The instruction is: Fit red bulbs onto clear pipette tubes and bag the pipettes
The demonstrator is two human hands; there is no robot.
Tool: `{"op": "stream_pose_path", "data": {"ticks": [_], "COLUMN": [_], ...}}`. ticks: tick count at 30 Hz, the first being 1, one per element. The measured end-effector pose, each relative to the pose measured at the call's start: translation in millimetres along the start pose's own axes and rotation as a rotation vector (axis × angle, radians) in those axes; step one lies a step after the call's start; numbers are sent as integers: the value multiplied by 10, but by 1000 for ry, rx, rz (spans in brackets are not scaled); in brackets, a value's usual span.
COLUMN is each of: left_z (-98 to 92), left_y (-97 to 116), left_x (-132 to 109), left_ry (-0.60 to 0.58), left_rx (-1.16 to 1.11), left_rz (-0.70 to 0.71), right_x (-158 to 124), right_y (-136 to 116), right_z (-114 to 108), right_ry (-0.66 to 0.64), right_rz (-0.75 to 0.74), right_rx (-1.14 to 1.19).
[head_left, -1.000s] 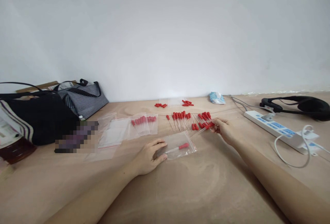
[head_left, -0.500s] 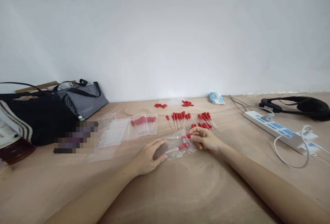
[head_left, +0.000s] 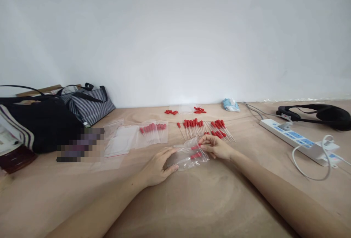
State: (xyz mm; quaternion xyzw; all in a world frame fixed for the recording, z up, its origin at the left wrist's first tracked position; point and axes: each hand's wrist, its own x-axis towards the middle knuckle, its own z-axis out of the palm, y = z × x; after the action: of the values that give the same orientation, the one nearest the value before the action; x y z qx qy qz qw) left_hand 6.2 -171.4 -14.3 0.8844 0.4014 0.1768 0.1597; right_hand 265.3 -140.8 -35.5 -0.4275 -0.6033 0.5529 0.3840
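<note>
A clear zip bag lies on the wooden table in front of me with a red-bulbed glass dropper inside. My left hand rests on the bag's left end with its fingers pressed down on it. At the bag's mouth, my right hand pinches a second red-bulbed dropper that is partly inside. Just behind the hands lies a row of several more red-bulbed droppers.
Filled and empty zip bags lie to the left. Dark and striped bags stand at the far left. A white power strip with cables and a black headset sit at the right. Loose red bulbs and a blue packet lie by the wall.
My right hand took a dropper from the row and carried it left to the bag's mouth, then pushed it partly in. The left hand stayed on the bag.
</note>
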Motion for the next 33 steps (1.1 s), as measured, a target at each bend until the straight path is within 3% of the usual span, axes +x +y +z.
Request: {"op": "stream_pose_path", "data": {"ticks": [3,7,17,19,22,24,26,33], "left_z": [3,11,37,38,38,36,30,-10], "left_y": [1,-10,-42,-48,-57,-61,-59,-16], "left_x": [11,25,30,29,25,21,17,9], "left_ry": [10,15,27,21,-3,-26,-44,-81], "left_rx": [7,7,-10,-19,-26,-29,-34,-10], "left_rz": [22,52,81,78,72,71,68,53], "right_x": [21,38,32,44,67,94,140,386], "right_y": [15,5,33,14,-20,-31,-36,-124], "right_z": [80,24,160,14,-309,-493,-603,-654], "right_ry": [46,103,25,135,540,719,773,637], "right_rz": [17,27,29,29,-66,20,135,431], "right_rx": [-24,1,-220,-391,-751,-922,-1011,-1072]}}
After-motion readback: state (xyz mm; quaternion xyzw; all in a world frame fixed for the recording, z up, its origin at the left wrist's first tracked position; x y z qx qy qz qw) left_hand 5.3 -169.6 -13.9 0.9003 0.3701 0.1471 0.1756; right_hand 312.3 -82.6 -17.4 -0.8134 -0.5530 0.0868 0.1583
